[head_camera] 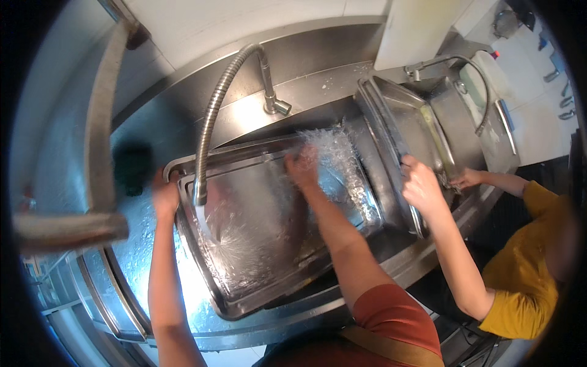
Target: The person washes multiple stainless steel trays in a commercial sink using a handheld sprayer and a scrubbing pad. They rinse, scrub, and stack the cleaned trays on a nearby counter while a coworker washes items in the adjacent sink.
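A large rectangular stainless steel tray (257, 197) lies tilted across the sink, with water pooled in it. My left hand (166, 195) grips its rim at the far left corner. Over the tray's right half is my right hand (302, 167), blurred and partly covered by splashing water. Whether its fingers hold anything cannot be made out. From the flexible hose faucet (200, 192), a stream of water falls onto the tray's left part and spreads in a fan.
At right, a person in a yellow shirt (523, 270) grips an upright metal pan (390, 133) with one hand (421, 186); the other hand (467, 178) is in the neighbouring basin. A second faucet (477, 69) arches there. A metal bar frame (98, 137) stands left, near a dark green object (133, 167).
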Tool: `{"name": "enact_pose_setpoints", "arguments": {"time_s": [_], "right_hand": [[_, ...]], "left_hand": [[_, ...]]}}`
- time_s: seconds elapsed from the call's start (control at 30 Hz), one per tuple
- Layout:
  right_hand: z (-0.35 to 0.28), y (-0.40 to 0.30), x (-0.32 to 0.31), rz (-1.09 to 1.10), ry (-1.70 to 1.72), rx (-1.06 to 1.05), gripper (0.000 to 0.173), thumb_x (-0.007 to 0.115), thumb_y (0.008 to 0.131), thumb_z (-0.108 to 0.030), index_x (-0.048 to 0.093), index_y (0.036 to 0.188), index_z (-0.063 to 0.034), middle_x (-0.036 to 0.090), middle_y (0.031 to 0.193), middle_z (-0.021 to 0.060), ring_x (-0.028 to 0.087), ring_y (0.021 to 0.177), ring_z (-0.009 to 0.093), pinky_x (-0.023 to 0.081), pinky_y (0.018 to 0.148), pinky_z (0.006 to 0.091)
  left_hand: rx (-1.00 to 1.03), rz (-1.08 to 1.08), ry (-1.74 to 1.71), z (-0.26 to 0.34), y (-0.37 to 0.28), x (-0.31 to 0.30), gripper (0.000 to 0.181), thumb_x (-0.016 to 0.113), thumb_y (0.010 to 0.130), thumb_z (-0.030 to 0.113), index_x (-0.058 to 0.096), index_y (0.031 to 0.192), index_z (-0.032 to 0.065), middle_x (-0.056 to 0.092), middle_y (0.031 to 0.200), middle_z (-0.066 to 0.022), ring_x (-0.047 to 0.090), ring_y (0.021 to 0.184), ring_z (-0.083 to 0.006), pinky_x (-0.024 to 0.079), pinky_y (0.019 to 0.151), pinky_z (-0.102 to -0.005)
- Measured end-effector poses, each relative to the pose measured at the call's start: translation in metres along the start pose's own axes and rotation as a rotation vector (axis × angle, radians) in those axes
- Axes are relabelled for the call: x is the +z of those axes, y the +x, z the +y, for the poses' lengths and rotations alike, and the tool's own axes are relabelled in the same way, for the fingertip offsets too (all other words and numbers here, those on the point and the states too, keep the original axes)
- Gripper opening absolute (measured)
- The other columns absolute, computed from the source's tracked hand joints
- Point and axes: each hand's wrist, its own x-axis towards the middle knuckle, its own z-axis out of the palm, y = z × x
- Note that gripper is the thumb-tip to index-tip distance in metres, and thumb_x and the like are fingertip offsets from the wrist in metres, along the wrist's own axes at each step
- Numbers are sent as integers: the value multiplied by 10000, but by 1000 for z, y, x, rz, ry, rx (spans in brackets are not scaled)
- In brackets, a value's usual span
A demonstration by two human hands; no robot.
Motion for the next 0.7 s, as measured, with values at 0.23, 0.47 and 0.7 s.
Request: {"name": "enact_pose_setpoints", "arguments": {"time_s": [0.23,0.47,0.7], "right_hand": [[-111,-116,-156,-472,479,-686,472,591,846,-275,518,1300,-168,447,1360,181,399,1279,377,289,1098,455],[-60,-128,-183,-697,382,-256,277,612,823,-200,644,1078,-97,593,1145,166,553,1087,358,437,945,452],[-158,-212,-322,-1084,557,-659,698,568,807,-638,550,1266,-112,524,1225,156,516,1140,336,387,955,461]], "left_hand": [[335,-190,87,23,-72,-6,229,620,811,139,655,1011,33,667,935,-157,612,883,-379,489,829,-406],[81,46,-264,10,-146,-50,220,651,829,199,658,949,14,666,845,-163,591,722,-358,466,710,-456],[-224,-203,-217,-44,-238,-55,287,622,894,297,575,880,15,597,643,-117,595,553,-264,465,515,-411]]}}
